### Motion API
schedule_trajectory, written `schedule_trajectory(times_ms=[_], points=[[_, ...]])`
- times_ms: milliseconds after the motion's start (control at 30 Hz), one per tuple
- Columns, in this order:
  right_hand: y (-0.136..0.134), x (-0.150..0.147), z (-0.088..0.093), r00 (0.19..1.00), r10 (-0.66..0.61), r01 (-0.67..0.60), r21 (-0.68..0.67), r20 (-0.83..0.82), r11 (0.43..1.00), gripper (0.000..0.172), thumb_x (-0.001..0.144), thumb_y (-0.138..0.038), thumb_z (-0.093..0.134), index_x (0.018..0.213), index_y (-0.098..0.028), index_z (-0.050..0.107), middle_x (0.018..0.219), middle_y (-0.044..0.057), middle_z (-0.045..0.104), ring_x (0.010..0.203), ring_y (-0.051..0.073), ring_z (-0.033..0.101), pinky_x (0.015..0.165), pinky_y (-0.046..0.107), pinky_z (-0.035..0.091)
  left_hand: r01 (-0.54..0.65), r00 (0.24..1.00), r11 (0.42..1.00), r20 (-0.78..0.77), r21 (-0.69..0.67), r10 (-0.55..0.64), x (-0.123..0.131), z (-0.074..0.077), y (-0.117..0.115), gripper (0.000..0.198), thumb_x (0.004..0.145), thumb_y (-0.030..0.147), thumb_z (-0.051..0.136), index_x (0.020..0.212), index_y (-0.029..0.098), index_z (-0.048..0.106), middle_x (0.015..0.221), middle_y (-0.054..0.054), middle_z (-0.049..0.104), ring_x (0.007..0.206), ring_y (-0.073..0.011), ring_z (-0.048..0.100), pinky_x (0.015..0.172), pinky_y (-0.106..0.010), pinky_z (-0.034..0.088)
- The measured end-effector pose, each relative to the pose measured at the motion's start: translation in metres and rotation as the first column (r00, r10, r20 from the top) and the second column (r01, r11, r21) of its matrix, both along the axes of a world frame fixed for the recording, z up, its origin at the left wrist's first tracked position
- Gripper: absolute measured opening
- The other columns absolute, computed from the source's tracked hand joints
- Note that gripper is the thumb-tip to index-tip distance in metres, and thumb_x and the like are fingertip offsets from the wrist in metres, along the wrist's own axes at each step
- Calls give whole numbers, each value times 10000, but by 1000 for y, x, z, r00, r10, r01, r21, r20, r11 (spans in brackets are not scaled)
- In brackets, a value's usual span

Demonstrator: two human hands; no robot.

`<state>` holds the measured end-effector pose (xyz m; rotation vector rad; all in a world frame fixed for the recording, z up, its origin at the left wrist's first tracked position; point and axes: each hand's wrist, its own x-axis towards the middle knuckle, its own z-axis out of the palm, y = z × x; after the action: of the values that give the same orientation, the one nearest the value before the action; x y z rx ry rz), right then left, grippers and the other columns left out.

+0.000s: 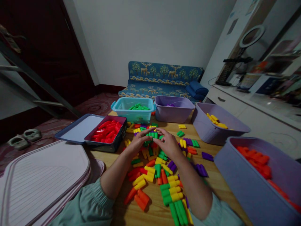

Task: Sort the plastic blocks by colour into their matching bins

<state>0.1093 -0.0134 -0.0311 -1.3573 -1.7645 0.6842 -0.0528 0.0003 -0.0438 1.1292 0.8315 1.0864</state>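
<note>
My left hand (pixel 140 140) and my right hand (pixel 167 143) meet over the middle of the table. Their fingers and thumbs are closed around a green building block (pixel 153 135) with rounded, finger-like prongs. Fingertips partly cover it, and I cannot tell whether other pieces are joined to it. Beneath and around both hands spreads a loose pile of similar plastic blocks in yellow, green, red, orange and purple. Near my right forearm lie joined green and yellow blocks (pixel 171 191). Orange blocks (pixel 141 199) lie closer to me on the left.
Along the far side stand a turquoise bin (pixel 117 110) with green blocks and a purple bin (pixel 174 116). Other bins hold yellow (pixel 209 135) and orange blocks (pixel 232 169) on the right. An open dark case (pixel 113 145) of red pieces is left, beside pale lids (pixel 47 175).
</note>
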Motion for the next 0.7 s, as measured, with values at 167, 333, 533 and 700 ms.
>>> schedule_trajectory(times_ms=[167, 333, 533, 700], points=[[6, 6, -9, 992, -115, 113, 34, 57, 993, 211, 696, -264, 622, 894, -197, 649, 724, 7, 662, 532, 121, 539, 544, 248, 446, 38, 999, 999, -15, 34, -37, 3, 5, -5, 552, 678, 246, 754, 1214, 204, 629, 1033, -57, 701, 913, -197, 633, 765, -238, 473], [8, 10, -7, 953, -173, 185, 28, -249, 982, 222, 719, -344, 621, 874, -187, 598, 745, 25, 647, 596, 143, 591, 526, 247, 487, -24, 1000, 998, 9, -49, 24, 2, -4, 2, 512, 713, 344, 739, 1183, 170, 636, 902, -66, 700, 711, -144, 624, 549, -189, 478], [3, -1, 3, 833, -60, 15, -85, -550, 996, 318, 671, -396, 667, 873, -165, 583, 686, -3, 623, 492, 105, 561, 469, 228, 485, 20, 964, 985, 265, -173, 27, 4, 0, 3, 444, 783, 443, 652, 1134, 171, 630, 1132, -128, 626, 877, -195, 641, 673, -292, 563], [10, -5, -17, 881, -60, 12, -104, -470, 994, 282, 651, -309, 659, 887, -169, 592, 777, 41, 676, 674, 169, 653, 591, 278, 548, 134, 969, 982, 224, -132, -103, 3, 5, -4, 556, 727, 292, 736, 1251, 222, 564, 1157, -119, 624, 914, -203, 648, 747, -294, 538]])
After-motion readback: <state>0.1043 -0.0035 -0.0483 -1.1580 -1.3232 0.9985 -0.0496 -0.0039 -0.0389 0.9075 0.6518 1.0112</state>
